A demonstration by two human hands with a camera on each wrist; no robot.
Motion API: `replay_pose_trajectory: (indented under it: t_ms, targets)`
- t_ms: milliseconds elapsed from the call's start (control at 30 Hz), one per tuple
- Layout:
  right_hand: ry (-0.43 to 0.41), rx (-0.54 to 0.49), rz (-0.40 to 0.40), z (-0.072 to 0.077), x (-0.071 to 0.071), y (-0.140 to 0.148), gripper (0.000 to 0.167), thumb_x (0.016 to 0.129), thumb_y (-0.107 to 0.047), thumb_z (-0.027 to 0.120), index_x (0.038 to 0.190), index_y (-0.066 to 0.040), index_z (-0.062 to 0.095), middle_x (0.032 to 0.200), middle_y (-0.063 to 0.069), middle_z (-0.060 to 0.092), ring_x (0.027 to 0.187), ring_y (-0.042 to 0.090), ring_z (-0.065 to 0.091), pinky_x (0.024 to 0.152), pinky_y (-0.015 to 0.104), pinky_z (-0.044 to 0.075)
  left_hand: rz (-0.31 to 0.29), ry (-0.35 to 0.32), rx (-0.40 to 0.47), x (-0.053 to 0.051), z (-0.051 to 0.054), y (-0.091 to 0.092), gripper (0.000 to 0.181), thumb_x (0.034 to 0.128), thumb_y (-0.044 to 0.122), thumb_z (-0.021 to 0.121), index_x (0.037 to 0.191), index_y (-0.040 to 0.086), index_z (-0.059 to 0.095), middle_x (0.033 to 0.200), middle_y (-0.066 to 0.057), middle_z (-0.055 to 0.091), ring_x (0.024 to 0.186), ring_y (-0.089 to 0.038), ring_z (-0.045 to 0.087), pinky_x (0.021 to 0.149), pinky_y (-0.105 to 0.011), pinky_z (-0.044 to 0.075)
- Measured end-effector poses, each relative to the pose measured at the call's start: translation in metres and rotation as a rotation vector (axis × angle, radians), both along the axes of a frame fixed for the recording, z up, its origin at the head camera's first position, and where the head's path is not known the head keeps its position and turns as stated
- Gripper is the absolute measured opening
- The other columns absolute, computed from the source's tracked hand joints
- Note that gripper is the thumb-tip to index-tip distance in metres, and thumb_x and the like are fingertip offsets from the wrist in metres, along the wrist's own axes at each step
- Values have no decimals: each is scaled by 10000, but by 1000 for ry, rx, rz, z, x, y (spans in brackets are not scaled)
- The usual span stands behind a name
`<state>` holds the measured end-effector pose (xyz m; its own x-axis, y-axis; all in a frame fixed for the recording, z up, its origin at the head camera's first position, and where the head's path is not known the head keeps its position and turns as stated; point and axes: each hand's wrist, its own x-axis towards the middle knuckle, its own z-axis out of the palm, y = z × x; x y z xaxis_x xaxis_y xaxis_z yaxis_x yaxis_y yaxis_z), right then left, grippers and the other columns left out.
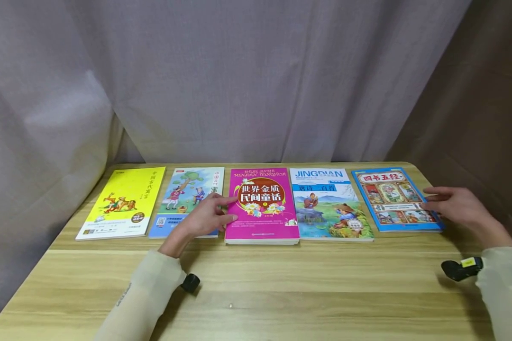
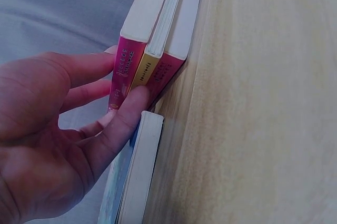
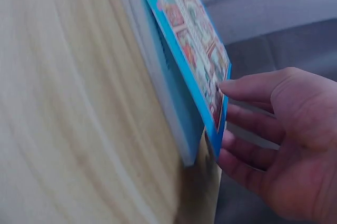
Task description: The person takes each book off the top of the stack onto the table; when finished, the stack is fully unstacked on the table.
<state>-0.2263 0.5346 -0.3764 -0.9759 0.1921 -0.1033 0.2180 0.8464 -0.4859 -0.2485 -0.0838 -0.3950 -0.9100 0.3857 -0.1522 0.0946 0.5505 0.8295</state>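
L hand (image 1: 202,215), thumb n fingers apart, touches the pink stack (image 1: 262,206) mid-row n R hand (image 1: 467,210) pinches the blue book (image 1: 394,199) far right, so imo the book row (image 1: 334,208) is basically laid out, hands just not off yet.

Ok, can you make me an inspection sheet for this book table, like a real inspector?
Surface: wood-grain table.
Job's things: left to right in the head view, yellow book, tree-cover book, pink-topped stack of three, JINGDIAN book, blue book.
Clutter: one tiny pale speck.
Left hand: touches the spine side of the stack.
Right hand: pinches the blue book's right edge, which is raised; whether just its cover, I can't tell.
Cables: nothing seen.
Surroundings: grey curtain behind; one black device on the left wrist, another on the right.
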Motion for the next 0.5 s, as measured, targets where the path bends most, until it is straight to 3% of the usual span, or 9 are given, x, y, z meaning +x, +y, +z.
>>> replay_pose_trajectory:
  t_ms: [67, 267, 367, 500]
  targets:
    - [25, 53, 13, 4, 0, -5, 670, 1021, -317, 684, 1442, 161, 473, 1349, 454, 544, 1102, 561, 592, 702, 374, 521, -2, 6, -4, 0, 0, 0, 579, 1028, 186, 708, 1573, 184, 512, 1382, -158, 462, 891, -209, 665, 702, -317, 626]
    - [90, 130, 12, 17, 1, -26, 625, 1030, -313, 650, 1438, 134, 494, 1370, 468, 512, 1188, 619, 513, 876, 658, 469, -14, 16, -2, 0, 0, -1, 587, 1029, 173, 705, 1579, 173, 500, 1385, -159, 461, 843, -198, 664, 697, -319, 625]
    - [108, 174, 2, 23, 1, -34, 626, 1030, -327, 639, 1446, 118, 494, 1405, 478, 467, 1213, 629, 477, 930, 710, 418, -19, 12, 10, 1, 0, -2, 588, 1031, 166, 702, 1581, 165, 494, 1379, -159, 458, 831, -193, 665, 699, -324, 629]
    - [137, 200, 17, 27, 0, -42, 588, 1035, -318, 619, 1430, 105, 517, 1388, 467, 492, 1173, 611, 519, 905, 694, 428, -16, 8, 14, 1, 2, 0, 588, 1031, 161, 701, 1581, 161, 493, 1373, -157, 455, 821, -195, 666, 698, -325, 630]
